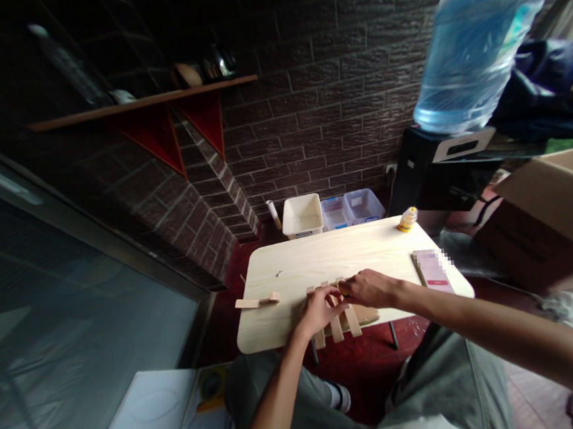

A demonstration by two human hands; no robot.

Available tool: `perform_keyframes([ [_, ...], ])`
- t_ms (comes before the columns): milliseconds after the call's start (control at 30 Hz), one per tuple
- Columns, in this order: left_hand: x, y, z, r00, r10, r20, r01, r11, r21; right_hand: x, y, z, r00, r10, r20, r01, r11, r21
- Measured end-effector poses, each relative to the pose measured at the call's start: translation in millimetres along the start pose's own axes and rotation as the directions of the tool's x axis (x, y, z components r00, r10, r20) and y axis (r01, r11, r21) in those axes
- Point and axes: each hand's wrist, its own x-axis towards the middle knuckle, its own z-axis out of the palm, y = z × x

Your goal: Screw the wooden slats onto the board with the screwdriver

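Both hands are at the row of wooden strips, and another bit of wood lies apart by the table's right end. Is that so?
Not quite: the head view shows the other wood by the table's left end. The left hand and right hand are indeed at the wooden strips.

The tabletop [329, 251] is passable along its far middle; 3 slats [353, 320] (near edge) and a bottle [408, 220] obstruct elsewhere.

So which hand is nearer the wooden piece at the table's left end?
Left. The left hand is to the right of the wooden piece, not touching it; the right hand is farther right.
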Motion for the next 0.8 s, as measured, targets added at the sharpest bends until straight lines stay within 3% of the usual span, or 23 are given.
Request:
perform_keyframes([
  [200, 5, -12, 21, 0.997, -0.005, -0.080, 0.005, 1.000, -0.001, -4, 2, 1, 1.000, -0.019, -0.024, 0.020, 1.000, 0.020],
  [400, 5, -14, 17, 0.997, -0.028, -0.072, 0.032, 0.997, 0.065, -10, 4, -10, 0.990, -0.070, -0.123, 0.078, 0.995, 0.062],
  [600, 6, -13, 15, 0.999, 0.014, -0.039, -0.012, 0.999, 0.050, -6, 9, -5, 0.985, -0.132, -0.110, 0.133, 0.991, 0.000],
  [800, 1, -8, 12, 0.997, 0.039, -0.069, -0.038, 0.999, 0.014, -6, 10, -3, 0.991, -0.100, -0.094, 0.100, 0.995, -0.001],
])
